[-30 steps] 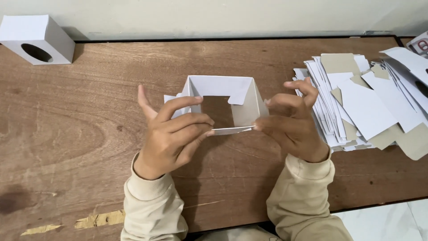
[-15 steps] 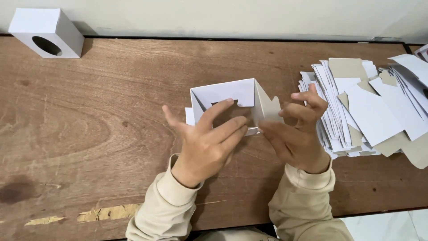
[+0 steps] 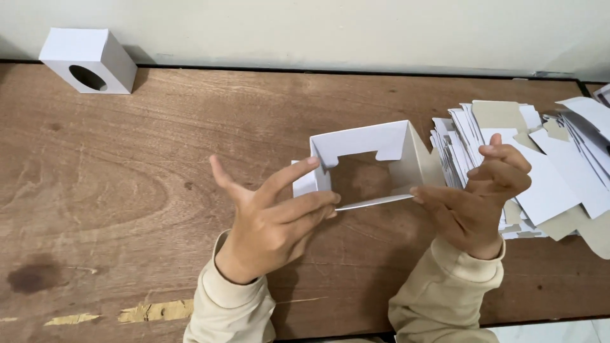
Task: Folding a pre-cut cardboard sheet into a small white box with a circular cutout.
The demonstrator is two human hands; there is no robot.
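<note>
A white cardboard box [image 3: 375, 149], unfolded into an open square sleeve, is held above the middle of the wooden table [image 3: 159, 165]. My left hand [image 3: 273, 222] pinches its near left corner with the fingers extended. My right hand [image 3: 476, 197] grips the near right corner, fingers partly curled. Through the open sleeve the table shows. Both sleeves are beige.
A finished white box with an oval hole [image 3: 89, 60] stands at the far left by the wall. A loose pile of flat white and brown cardboard blanks [image 3: 546, 171] covers the right side of the table. Scuffed yellow patches [image 3: 155, 311] mark the near edge.
The box was squeezed nearly flat half a second ago and is now opened into a square sleeve again. Both hands have shifted right and spread apart.
</note>
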